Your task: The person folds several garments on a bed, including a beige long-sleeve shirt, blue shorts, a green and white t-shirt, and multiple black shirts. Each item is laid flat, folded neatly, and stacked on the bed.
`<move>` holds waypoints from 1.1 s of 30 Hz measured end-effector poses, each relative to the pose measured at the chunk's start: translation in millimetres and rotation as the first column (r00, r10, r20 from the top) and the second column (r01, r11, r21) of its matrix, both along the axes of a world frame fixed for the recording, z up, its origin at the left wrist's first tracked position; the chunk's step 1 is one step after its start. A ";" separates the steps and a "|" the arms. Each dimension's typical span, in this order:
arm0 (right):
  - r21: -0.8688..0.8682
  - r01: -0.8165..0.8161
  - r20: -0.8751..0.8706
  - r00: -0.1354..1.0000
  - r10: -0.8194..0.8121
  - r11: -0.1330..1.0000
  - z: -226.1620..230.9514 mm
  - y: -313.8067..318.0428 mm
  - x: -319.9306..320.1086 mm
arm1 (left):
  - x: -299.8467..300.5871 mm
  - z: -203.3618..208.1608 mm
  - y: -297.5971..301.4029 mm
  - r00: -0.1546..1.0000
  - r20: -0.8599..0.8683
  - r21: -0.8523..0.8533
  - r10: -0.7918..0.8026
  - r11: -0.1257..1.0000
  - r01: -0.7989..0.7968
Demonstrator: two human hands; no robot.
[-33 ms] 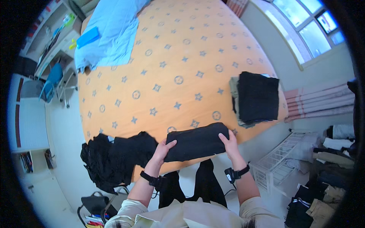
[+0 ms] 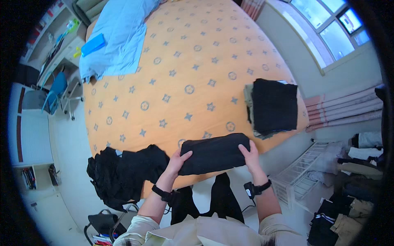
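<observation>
While the person leans over the near edge of the bed [image 2: 123,119], the left hand [image 2: 177,160] and right hand [image 2: 249,154] each grip an end of a folded black garment [image 2: 213,153] lying on the orange star-patterned cover. A heap of loose black clothes [image 2: 123,172] sits just left of it. Farther right rests a neat stack of folded clothes [image 2: 273,107]; far off lies a blue sheet [image 2: 119,39].

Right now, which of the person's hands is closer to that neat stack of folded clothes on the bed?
Right. The right hand grips the folded black garment just below the stack; the left hand holds the garment's far end.
</observation>
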State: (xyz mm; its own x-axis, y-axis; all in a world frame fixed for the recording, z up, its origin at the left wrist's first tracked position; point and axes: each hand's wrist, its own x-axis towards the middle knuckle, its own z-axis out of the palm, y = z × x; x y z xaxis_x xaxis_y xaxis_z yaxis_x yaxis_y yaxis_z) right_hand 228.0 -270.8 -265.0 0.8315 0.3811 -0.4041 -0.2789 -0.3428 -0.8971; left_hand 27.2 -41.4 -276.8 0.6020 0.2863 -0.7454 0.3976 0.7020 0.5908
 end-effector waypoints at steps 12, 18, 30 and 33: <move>-0.039 0.086 0.501 0.864 -0.055 0.996 68.8 -151.9 264.6 | 321.0 23.4 -124.6 0.917 0.361 0.408 -0.171 0.913 0.009; -0.683 0.142 0.713 0.342 0.611 0.717 33.2 -121.6 314.9 | 363.8 -53.9 -150.9 0.941 0.041 0.598 -0.335 0.763 0.246; -0.957 -0.010 0.250 0.472 0.845 0.288 -53.0 -22.2 363.9 | 317.6 -65.9 -143.3 0.940 0.044 0.637 -0.339 0.734 0.235; -0.951 -0.077 0.228 0.473 0.851 0.298 -58.8 -25.6 378.7 | 262.5 -63.3 -125.9 0.936 -0.033 0.713 -0.350 0.648 0.268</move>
State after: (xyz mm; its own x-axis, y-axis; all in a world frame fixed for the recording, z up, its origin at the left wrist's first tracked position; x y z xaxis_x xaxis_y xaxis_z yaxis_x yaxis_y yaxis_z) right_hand 606.6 -296.4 -323.8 0.7183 0.6468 -0.2562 0.6821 -0.7272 0.0768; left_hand 289.7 -167.3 -340.1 0.8100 0.4789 -0.3383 0.4256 -0.0833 0.9011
